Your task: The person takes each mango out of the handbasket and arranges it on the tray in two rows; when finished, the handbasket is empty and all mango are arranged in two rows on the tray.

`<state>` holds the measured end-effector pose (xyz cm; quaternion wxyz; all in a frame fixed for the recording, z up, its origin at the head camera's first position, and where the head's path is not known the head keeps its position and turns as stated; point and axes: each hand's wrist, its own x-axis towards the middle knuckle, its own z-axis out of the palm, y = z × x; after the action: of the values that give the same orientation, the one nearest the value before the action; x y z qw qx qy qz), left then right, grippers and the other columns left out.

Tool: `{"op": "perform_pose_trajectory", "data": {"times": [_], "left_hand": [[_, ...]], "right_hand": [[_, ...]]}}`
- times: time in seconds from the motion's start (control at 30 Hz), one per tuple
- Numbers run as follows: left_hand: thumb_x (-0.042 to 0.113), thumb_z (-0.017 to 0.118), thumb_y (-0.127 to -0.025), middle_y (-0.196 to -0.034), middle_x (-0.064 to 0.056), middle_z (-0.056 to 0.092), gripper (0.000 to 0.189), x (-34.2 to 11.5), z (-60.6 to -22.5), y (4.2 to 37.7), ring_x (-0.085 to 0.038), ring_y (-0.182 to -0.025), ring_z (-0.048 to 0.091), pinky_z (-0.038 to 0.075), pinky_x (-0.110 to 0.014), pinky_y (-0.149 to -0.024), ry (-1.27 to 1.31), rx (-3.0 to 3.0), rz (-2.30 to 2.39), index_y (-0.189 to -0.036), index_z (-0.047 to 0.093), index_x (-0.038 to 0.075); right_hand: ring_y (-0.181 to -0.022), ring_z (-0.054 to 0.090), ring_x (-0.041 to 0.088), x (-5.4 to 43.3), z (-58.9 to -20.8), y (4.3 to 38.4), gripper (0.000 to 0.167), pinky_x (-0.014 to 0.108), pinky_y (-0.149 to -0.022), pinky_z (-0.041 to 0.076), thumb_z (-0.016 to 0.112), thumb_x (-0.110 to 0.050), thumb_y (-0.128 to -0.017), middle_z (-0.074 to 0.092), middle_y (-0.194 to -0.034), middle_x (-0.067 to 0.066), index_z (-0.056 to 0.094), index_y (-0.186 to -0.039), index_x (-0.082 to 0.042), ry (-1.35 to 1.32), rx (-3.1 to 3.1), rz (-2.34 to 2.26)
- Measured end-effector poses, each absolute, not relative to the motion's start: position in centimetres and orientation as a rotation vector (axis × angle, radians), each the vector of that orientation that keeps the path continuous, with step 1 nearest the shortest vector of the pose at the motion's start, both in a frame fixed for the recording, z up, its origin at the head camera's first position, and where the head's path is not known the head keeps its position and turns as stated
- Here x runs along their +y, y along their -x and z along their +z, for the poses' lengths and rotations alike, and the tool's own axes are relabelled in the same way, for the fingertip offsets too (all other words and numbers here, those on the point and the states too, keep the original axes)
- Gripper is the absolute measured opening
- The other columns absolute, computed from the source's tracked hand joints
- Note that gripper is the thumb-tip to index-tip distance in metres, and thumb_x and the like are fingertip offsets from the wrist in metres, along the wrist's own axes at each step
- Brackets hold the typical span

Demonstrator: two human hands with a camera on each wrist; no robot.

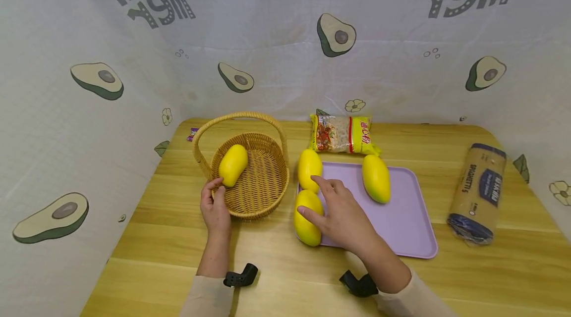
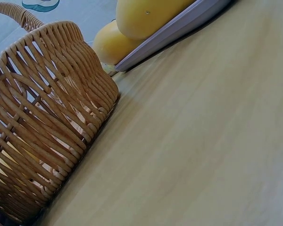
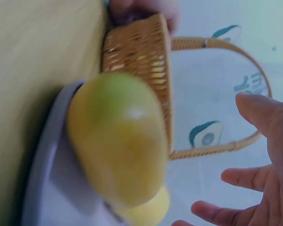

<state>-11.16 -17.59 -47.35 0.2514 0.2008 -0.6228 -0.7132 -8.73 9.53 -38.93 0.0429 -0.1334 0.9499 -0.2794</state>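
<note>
My left hand [image 1: 216,210] grips the near left rim of a round wicker basket [image 1: 256,213] with a tall arched handle. One yellow mango [image 1: 233,165] lies inside, close to those fingertips. Over the left part of a lilac tray [image 1: 408,230] hovers my right hand [image 1: 345,218], thumb and fingers spread, holding nothing. Beneath it, two mangoes lie along the tray's left edge: a nearer mango [image 1: 308,218] and a farther mango [image 1: 310,171]. In the right wrist view, the nearest mango [image 3: 120,141] shows a greenish end. Another mango [image 1: 376,178] rests at the tray's far right.
Behind the tray lies a yellow food packet [image 1: 341,133]. A spaghetti pack [image 1: 478,193] is at the right of the wooden table [image 1: 147,237]. A small purple wrapper [image 1: 192,134] sits at the back left. An avocado-print curtain [image 1: 276,34] hangs around the table.
</note>
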Motion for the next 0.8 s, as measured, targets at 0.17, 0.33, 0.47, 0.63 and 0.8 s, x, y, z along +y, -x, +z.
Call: {"op": "perform_pose_trajectory", "data": {"times": [0.17, 0.33, 0.47, 0.63, 0.8], "left_hand": [[0.005, 0.051, -0.099, -0.141, -0.014, 0.052, 0.026, -17.6, -47.4, 11.1, -0.022, -0.144, 0.039, 0.026, -0.037, -0.120, -0.531, -1.698, -1.941, -0.120, 0.061, -0.006], [0.005, 0.050, -0.099, -0.144, -0.012, 0.051, 0.029, -17.6, -47.3, 11.1, -0.020, -0.145, 0.038, 0.026, -0.034, -0.120, -0.531, -1.714, -1.941, -0.124, 0.059, -0.007], [0.005, 0.050, -0.099, -0.143, -0.009, 0.053, 0.031, -17.6, -47.2, 11.1, -0.015, -0.140, 0.041, 0.032, -0.023, -0.111, -0.543, -1.715, -1.941, -0.127, 0.058, -0.005], [0.005, 0.050, -0.099, -0.143, -0.008, 0.055, 0.032, -17.6, -47.1, 11.2, -0.012, -0.138, 0.042, 0.036, -0.016, -0.103, -0.550, -1.732, -1.930, -0.129, 0.058, -0.003], [0.005, 0.051, -0.098, -0.143, -0.009, 0.055, 0.032, -17.6, -47.1, 11.2, -0.015, -0.140, 0.041, 0.032, -0.023, -0.108, -0.554, -1.741, -1.918, -0.128, 0.059, -0.002]], "right_hand": [[-0.125, 0.056, 0.033, 7.7, -37.3, 7.9, 0.076, 0.055, -0.100, 0.051, 0.070, -0.052, -0.092, 0.054, -0.142, 0.017, 0.044, -0.154, -0.017, 0.492, 2.873, -1.017], [-0.133, 0.054, 0.030, 4.5, -36.4, 7.7, 0.071, 0.056, -0.107, 0.047, 0.072, -0.048, -0.093, 0.052, -0.148, 0.010, 0.046, -0.152, -0.020, 0.565, 2.781, -1.211], [-0.131, 0.056, 0.030, 1.5, -36.5, 8.1, 0.067, 0.055, -0.106, 0.048, 0.070, -0.046, -0.094, 0.050, -0.151, 0.009, 0.048, -0.151, -0.021, 0.537, 2.697, -1.368], [-0.118, 0.060, 0.030, -1.8, -37.7, 9.4, 0.062, 0.052, -0.096, 0.052, 0.070, -0.041, -0.094, 0.051, -0.147, 0.010, 0.050, -0.149, -0.021, 0.477, 2.648, -1.553], [-0.126, 0.054, 0.033, -4.1, -39.2, 10.8, 0.062, 0.053, -0.101, 0.050, 0.072, -0.037, -0.093, 0.050, -0.144, 0.014, 0.050, -0.148, -0.016, 0.423, 2.627, -1.630]]}}
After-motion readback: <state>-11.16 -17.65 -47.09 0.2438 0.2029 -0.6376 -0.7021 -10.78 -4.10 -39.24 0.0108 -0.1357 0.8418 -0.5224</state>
